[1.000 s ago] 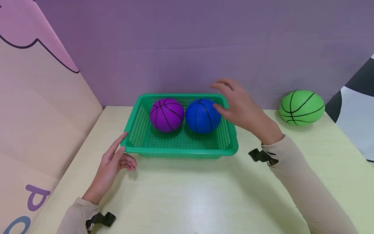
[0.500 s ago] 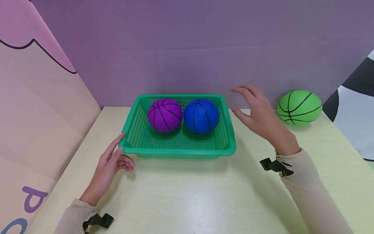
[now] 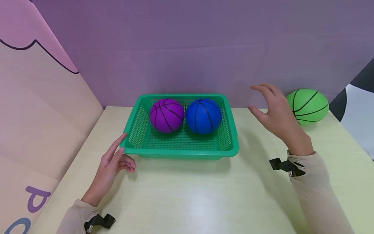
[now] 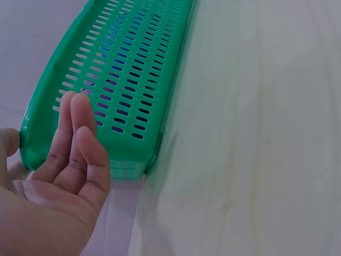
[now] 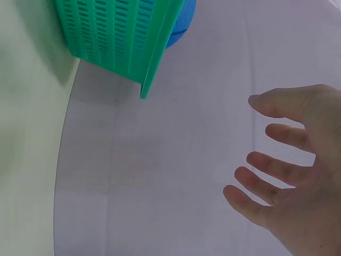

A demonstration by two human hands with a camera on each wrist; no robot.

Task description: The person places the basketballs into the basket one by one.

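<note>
A green plastic basket (image 3: pixel 181 151) stands on the table with a purple ball (image 3: pixel 167 115) and a blue ball (image 3: pixel 203 116) side by side in it. Both balls carry black basketball lines. My left hand (image 3: pixel 109 167) touches the basket's near left corner with thumb and index finger; its other fingers hang loosely below the rim in the left wrist view. My right hand (image 3: pixel 279 113) hovers right of the basket, fingers apart and holding nothing. Just behind it lies a green ball (image 3: pixel 309 106), its left edge partly covered by the hand.
The pale wooden table (image 3: pixel 187 195) meets a purple backdrop (image 3: pixel 187 48) right behind the basket. A beige and pink printed panel (image 3: pixel 43 113) rises on the left. At the right edge is a black and white printed panel (image 3: pixel 357 117).
My right hand has moved right, away from the blue ball and basket and toward the green ball. The left hand stays at the basket's corner, and both balls in the basket keep their places.
</note>
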